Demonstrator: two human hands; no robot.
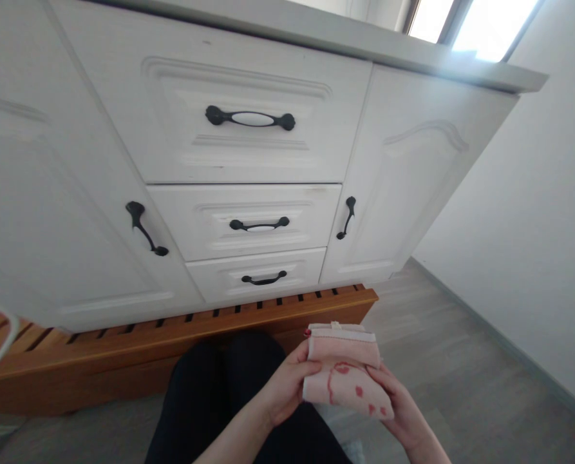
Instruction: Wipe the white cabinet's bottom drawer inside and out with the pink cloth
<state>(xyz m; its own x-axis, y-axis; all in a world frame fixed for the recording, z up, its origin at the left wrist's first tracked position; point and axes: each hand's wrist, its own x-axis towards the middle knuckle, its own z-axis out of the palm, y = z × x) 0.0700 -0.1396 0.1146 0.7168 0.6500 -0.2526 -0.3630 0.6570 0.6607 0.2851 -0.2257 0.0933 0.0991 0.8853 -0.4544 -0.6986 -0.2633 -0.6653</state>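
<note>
Filling the view from 9 to 2 o'clock: white cabinet point(248, 148), three drawers between two doors, black handles. Beneath it, wooden slatted base point(171, 335); grey floor point(461, 361) at 4 o'clock. At 6 o'clock, folded pink cloth point(345, 374) with red print, held over dark-clad knees. Left hand point(284, 383) grip closed on its left edge; right hand point(400, 406) grip clasping its lower right corner.

Daylight pouring in from the window point(475, 22) at top right and blowing out white, cabinet point(248, 161) evenly lit, lines bowing at the edges, soft shadow lying under its base
</note>
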